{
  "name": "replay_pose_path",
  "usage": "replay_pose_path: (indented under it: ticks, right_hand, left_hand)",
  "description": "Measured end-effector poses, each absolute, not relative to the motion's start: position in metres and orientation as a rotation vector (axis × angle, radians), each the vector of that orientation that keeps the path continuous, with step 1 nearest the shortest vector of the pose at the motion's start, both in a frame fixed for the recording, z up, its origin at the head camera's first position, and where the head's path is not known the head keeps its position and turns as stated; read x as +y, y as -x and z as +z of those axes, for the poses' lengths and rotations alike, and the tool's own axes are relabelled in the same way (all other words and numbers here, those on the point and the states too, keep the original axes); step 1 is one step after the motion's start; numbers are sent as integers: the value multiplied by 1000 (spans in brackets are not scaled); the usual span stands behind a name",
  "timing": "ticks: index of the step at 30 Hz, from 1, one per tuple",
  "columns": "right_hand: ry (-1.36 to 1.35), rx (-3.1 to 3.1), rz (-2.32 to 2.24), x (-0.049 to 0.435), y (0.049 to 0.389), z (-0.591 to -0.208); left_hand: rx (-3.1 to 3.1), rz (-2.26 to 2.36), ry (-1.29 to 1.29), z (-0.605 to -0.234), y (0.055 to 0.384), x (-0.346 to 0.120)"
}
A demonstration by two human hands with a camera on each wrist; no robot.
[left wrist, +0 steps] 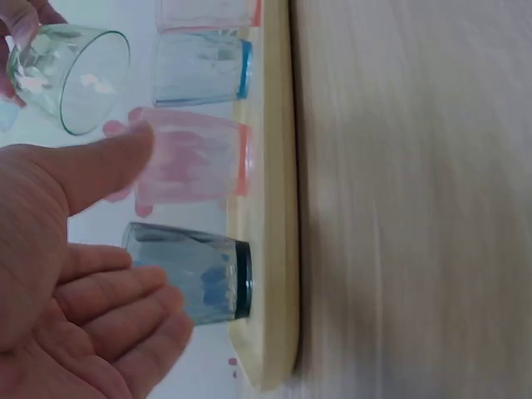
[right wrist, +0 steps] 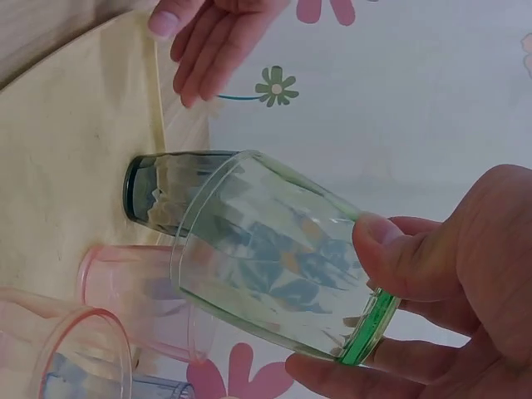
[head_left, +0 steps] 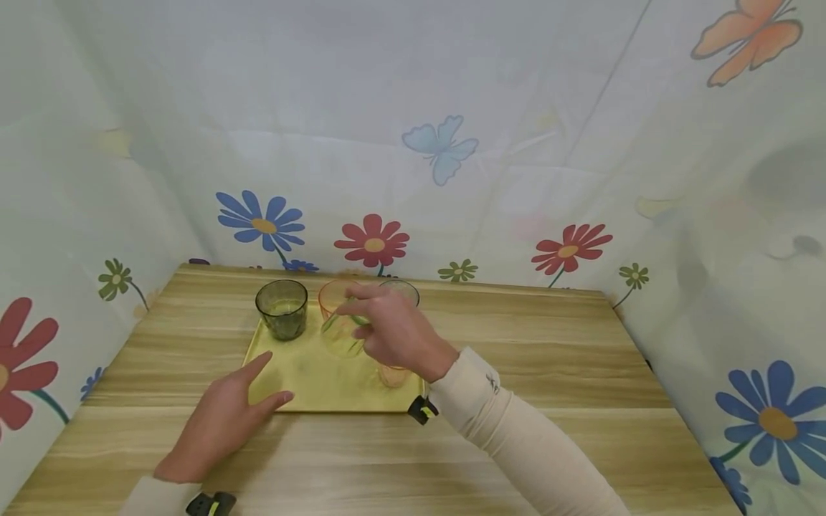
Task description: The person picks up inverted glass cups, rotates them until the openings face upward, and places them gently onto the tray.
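My right hand (head_left: 396,330) grips a clear green-tinted glass (right wrist: 283,258) by its thick green base, thumb on one side and fingers on the other. The glass hangs tilted above the yellow tray (head_left: 310,387), mouth slanting downward. My left hand (head_left: 216,423) is held at the tray's front left, thumb and fingers spread, holding nothing. On the tray, a dark grey glass (head_left: 282,312) stands upright at the back left. Beside it stand a pink-orange glass (left wrist: 191,158) and a blue glass (left wrist: 204,71). Another pink-orange glass (head_left: 392,376) is at the front right, partly behind my right hand.
The tray lies on a wood-grain table (head_left: 516,358). A white curtain (head_left: 323,165) printed with flowers and butterflies hangs behind the table and along both sides. The standing glasses are close together at the tray's back edge.
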State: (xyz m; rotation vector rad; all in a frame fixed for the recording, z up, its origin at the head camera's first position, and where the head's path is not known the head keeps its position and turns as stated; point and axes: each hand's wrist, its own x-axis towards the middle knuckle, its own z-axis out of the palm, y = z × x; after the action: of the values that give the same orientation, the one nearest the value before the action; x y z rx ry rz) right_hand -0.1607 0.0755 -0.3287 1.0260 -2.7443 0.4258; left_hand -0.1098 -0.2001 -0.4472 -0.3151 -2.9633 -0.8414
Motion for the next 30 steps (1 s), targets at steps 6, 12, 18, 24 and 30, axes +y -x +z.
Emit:
replay_pose_path:
  ticks: [6,12,18,24,30]
  right_hand:
    - [-1020,-2760,463,74,160,-330]
    - [-1008,-2775,550,71,158,-333]
    - [-1019,-2759,682,72,157,-336]
    - [-1029,-2743,877,76,161,-339]
    - [-989,-2777,1053,80,162,-344]
  left_hand:
    - [-2911,-907,385,-437,115,-183]
    - [-2805,-977,485,-428,123,-161]
    - [-2733,-1080,516,-426,126,-146]
    - [-2621,-1180,452,-429,127,-141]
    - [-2491,-1233,428,-429,126,-139]
